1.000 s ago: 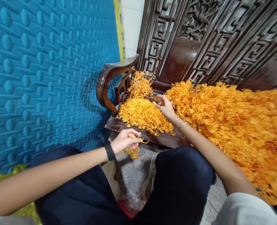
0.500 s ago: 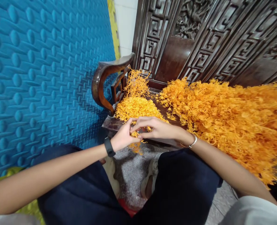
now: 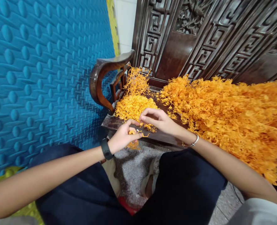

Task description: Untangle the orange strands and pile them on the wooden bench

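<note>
My left hand (image 3: 124,137), with a dark band at the wrist, is closed around thin orange plastic flower pieces (image 3: 145,135) that poke out past the thumb. My right hand (image 3: 163,122) is just above and to the right, its thumb and fingertips brought together. Whatever may be between those fingertips is too small to make out. Behind both hands lies a mound of yellow-orange flower pieces (image 3: 135,104) on the dark wooden seat (image 3: 165,137). A few loose pieces (image 3: 150,127) lie under the right hand, near the seat's front edge.
A heap of thin orange stems (image 3: 138,82) sits behind the mound. To the right spreads a large mass of orange artificial flowers (image 3: 227,109). A curved wooden armrest (image 3: 98,81) bounds the left, beside a blue foam mat (image 3: 46,78). The carved backrest (image 3: 176,56) rises behind.
The hands, which met at the fingertips, have come apart. My right hand has moved up and slightly right toward the mound; my left hand has shifted slightly left, still holding orange pieces.
</note>
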`<action>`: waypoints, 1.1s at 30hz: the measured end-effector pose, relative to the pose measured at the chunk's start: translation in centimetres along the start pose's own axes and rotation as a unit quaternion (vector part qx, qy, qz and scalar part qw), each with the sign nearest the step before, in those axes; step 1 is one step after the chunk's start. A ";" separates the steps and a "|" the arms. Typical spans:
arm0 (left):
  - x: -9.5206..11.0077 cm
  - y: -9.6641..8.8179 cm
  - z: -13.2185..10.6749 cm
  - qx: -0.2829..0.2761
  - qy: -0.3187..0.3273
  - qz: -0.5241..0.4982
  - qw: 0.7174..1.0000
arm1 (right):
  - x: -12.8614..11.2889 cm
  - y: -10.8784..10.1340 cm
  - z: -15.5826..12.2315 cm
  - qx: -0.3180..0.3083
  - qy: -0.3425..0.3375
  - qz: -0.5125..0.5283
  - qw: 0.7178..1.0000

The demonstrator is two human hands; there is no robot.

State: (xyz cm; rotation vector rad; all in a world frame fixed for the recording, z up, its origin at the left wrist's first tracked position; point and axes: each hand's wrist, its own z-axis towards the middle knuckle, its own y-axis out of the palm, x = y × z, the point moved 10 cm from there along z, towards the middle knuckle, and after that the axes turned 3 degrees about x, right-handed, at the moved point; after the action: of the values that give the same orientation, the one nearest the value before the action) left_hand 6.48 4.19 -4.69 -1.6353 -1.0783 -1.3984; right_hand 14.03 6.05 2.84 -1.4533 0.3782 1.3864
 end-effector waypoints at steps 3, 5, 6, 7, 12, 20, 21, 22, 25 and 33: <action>0.3 0.4 0.3 -0.008 0.030 -0.009 0.999 | -0.6 1.6 -0.4 -0.069 -0.030 -0.041 0.996; 1.0 0.5 0.4 -0.013 0.072 0.003 0.997 | -1.0 2.8 -0.7 -0.113 -0.056 -0.069 0.990; 1.5 0.6 0.5 -0.015 0.095 0.021 0.995 | -1.0 3.3 -0.9 -0.127 -0.068 -0.080 0.986; 1.9 0.6 0.5 -0.014 0.116 0.044 0.992 | -1.1 3.6 -1.0 -0.138 -0.078 -0.088 0.984; 1.7 0.5 0.7 -0.003 0.119 0.106 0.987 | -1.4 3.8 -1.1 -0.136 -0.124 -0.104 0.977; 0.2 0.5 1.3 -0.021 0.034 0.079 0.996 | 0.9 1.0 -0.6 -0.015 -0.058 -0.109 0.992; 0.3 0.5 1.3 -0.023 0.033 0.075 0.996 | 1.4 0.6 -0.5 0.002 -0.042 -0.089 0.995; 0.5 0.5 1.3 -0.024 0.034 0.065 0.997 | 1.9 0.3 -0.5 0.017 -0.028 -0.063 0.997; 0.6 0.3 1.5 -0.032 0.025 0.039 0.998 | 3.4 -0.1 -0.4 0.042 0.012 0.028 0.999; 1.7 -0.4 1.7 -0.007 0.080 0.095 0.992 | 4.6 0.1 0.0 0.035 0.083 0.084 0.992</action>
State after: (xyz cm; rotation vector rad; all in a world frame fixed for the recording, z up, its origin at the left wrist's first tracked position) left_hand 6.86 6.11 -3.28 -1.5618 -0.8008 -1.3858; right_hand 15.21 7.88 -1.22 -1.5106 0.6619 1.3740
